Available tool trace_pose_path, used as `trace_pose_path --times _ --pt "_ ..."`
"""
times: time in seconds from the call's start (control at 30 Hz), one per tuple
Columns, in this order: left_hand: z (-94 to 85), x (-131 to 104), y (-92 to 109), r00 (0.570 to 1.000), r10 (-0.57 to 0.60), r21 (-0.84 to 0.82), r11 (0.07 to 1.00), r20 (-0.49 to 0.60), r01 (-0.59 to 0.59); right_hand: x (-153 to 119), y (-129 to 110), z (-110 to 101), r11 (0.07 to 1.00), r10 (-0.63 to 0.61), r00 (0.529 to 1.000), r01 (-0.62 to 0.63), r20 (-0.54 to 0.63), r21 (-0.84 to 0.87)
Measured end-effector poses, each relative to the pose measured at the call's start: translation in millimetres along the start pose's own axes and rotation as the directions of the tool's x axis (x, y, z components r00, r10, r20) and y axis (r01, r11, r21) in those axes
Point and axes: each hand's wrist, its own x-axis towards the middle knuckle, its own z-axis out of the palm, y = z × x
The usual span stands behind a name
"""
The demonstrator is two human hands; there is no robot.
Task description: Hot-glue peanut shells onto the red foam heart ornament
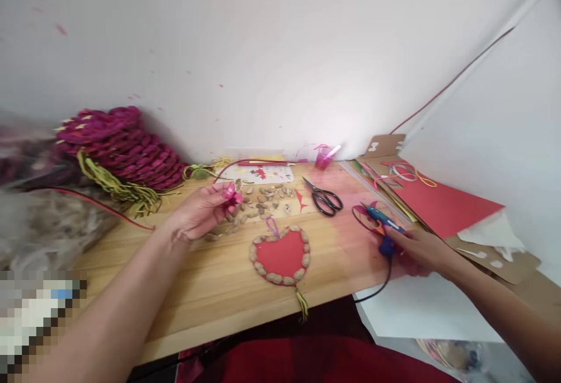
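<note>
My left hand (209, 207), its fingertips stained pink, pinches a peanut shell (238, 185) above several scattered shells (265, 196). At the right, my right hand (409, 247) is closed on a blue glue gun (381, 217) whose tip points left, with a black cord hanging down. Between the hands lies a red heart (280, 257) edged with peanut shells. A purple loop (272, 226) is at its top, and a green tassel (302, 304) hangs from its bottom over the table's front edge.
Black scissors (326, 200) lie behind the heart, near a pink cup (323, 158) by the wall. A magenta braided bundle (123, 146) and plastic bags (39, 219) fill the left side. Red paper (451, 204), cords and cardboard (521, 260) lie at the right.
</note>
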Motion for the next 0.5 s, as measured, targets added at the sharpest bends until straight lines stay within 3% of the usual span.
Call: trace_pose_path --times 0.13,0.27,0.37,0.5 --pt "1.9 0.3 -1.8 1.0 -0.031 0.027 0.999 0.0 0.031 -6.5 -26.2 3.5 0.925 -0.227 0.974 0.216 0.002 -0.312" --pt "11.7 -3.9 -4.0 0.998 -0.054 0.02 0.998 0.019 0.054 -4.3 -68.6 45.6 0.773 -0.471 0.873 0.477 0.126 -0.419" --pt "17.0 -6.2 -4.6 0.997 -0.061 -0.014 0.998 0.046 0.062 12.9 -96.5 77.2 0.687 -0.503 0.842 0.527 0.195 -0.501" --pt "18.1 -6.7 -5.2 0.994 -0.079 -0.044 0.996 0.079 0.082 37.8 -116.3 88.1 0.652 -0.418 0.872 0.483 0.254 -0.585"
